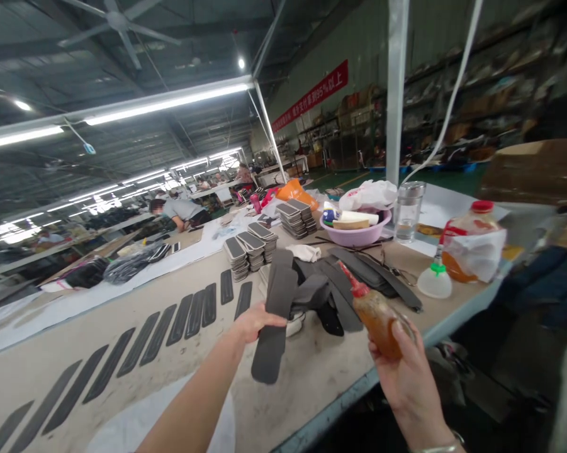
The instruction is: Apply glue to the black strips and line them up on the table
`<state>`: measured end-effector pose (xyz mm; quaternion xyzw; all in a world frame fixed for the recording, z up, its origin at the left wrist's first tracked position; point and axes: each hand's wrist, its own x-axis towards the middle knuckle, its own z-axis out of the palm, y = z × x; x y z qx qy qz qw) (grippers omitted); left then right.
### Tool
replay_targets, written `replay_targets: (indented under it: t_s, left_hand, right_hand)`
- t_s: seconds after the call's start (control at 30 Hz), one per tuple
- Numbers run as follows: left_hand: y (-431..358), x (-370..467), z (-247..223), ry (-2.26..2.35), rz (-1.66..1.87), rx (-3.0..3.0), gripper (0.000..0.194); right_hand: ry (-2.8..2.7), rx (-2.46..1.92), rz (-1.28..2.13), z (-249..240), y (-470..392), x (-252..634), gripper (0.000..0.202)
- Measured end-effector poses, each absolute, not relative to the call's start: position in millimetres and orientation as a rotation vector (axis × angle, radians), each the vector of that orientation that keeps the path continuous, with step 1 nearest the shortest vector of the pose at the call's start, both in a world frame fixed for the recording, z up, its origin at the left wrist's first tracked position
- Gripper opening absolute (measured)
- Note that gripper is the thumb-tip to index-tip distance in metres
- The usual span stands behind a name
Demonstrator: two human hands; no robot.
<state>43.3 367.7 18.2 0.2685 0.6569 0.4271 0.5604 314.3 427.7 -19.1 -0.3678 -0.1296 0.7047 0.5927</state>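
My left hand (pixel 251 322) pinches a long dark grey strip with rounded ends (pixel 270 352), held tilted over the work table (pixel 325 368). In my right hand (pixel 406 374) is a squeeze bottle (pixel 377 318) of amber liquid, its red nozzle pointing up and to the left. Behind my left hand lies a loose heap of grey strips (pixel 347 283), with a white object (pixel 295 324) partly hidden under it. To the left, several dark strips (pixel 153 333) lie in a slanting row on the table. Stacks of grey pads with pale edges (pixel 250 248) stand beyond them.
A lilac basin (pixel 356 234) holds tubes and a plastic bag. Near it stand a glass of water (pixel 408 214), a jug of amber liquid with a red cap (pixel 474 242) and a small green-topped bottle (pixel 435 281). A metal post (pixel 396 88) rises behind. A co-worker (pixel 182 211) leans over another table.
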Motion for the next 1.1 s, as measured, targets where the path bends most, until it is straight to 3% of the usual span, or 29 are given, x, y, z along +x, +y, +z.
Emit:
replay_targets:
  t_s: [0.27,0.43,0.6,0.9,1.1]
  left_hand:
    - [210,-13,-15,1.793,0.532,0.767,0.062]
    - [169,-29,-29,2.095,0.579,0.744,0.051]
    - [153,-24,-22,2.164,0.729,0.782,0.021]
    - [196,-8,-20,2.157,0.914,1.015,0.015]
    - [192,11,-27,2.378,0.878,1.203,0.011]
  right_hand:
    - [-0.530,-0.843,1.784,-18,396,286,0.051]
    - [-0.665,-0.841,1.830,-16,379,265,0.051]
    - [-0.724,-0.853,1.866,-17,366,251,0.051]
    - [-0.807,-0.867,1.867,-24,351,231,0.052]
    - [-0.808,-0.977,1.856,-32,350,223,0.039]
